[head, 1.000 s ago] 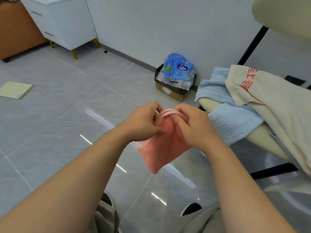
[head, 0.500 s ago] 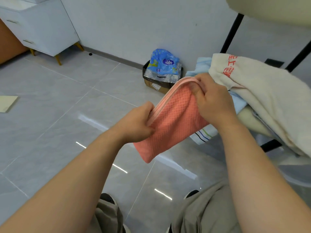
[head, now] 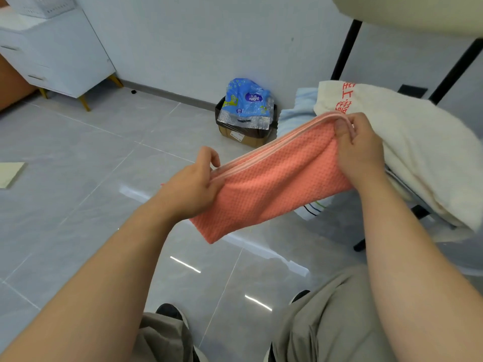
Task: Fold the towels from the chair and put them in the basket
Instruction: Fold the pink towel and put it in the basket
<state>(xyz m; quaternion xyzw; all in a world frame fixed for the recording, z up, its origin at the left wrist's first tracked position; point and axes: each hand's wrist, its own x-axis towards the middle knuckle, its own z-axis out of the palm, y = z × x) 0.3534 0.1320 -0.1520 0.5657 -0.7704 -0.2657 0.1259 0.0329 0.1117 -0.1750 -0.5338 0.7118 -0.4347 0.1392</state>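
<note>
Head view: folded coral waffle-weave towel (head: 271,184)

place: home room | evidence: grey tiled floor (head: 78,158); white drawer cabinet (head: 65,56); towels (head: 418,152) heaped on chair (head: 418,11)

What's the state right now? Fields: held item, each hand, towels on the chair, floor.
held: coral towel, folded, stretched in the air between both hands
left hand: pinches its lower end
right hand: pinches its upper end
chair: cream towel over light blue towel
floor: cardboard box holding blue pack, by wall
</note>
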